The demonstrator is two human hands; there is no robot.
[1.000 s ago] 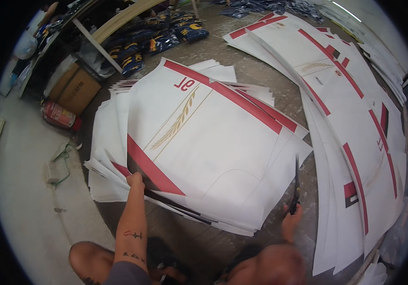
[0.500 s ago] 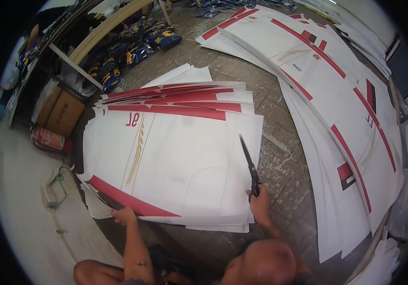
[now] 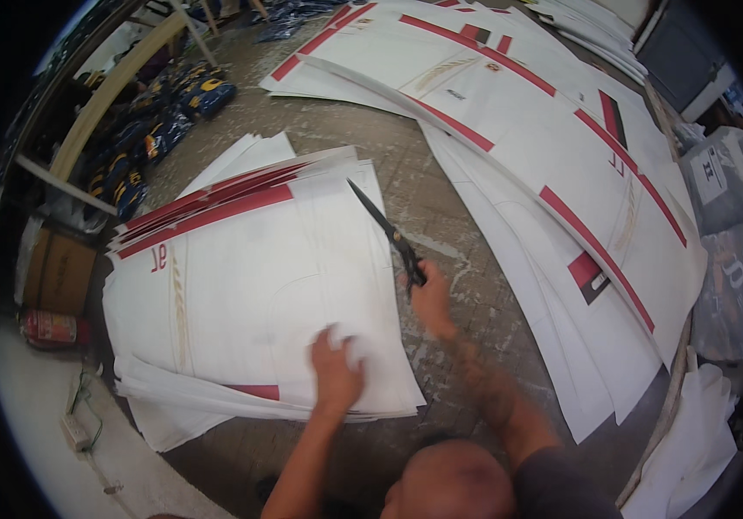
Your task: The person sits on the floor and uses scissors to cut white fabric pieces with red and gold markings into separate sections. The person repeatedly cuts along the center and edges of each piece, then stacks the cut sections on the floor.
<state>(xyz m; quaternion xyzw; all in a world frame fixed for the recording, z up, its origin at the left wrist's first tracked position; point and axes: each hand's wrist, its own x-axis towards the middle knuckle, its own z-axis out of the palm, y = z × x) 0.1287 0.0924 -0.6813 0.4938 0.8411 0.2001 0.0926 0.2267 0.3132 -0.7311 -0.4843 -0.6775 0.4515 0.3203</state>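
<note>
A pair of long black-handled scissors (image 3: pixel 395 235) is gripped in my right hand (image 3: pixel 430 298), its blades together and pointing away to the upper left. The blades lie across the right edge of a stack of large white printed sheets (image 3: pixel 233 303) on the floor. My left hand (image 3: pixel 337 372) is over the near right part of that stack, fingers spread and slightly blurred, holding nothing. I cannot tell whether it touches the sheet. Red bands and a gold wheat-like print mark the sheets. Their near left edge is folded over, and the far edges fan up in layers.
A second, larger pile of red-and-white sheets (image 3: pixel 544 173) spreads over the floor at right. Dark bagged garments (image 3: pixel 164 112) lie at the far left beside a wooden-topped bench (image 3: pixel 120 91). A cardboard box (image 3: pixel 58 270), a red fire extinguisher (image 3: pixel 51 329) and a power strip (image 3: pixel 75 432) are at left.
My left hand has let go of the near left sheet edge and moved right over the stack. That edge now lies folded over. The view has shifted right; my right hand still holds the scissors.
</note>
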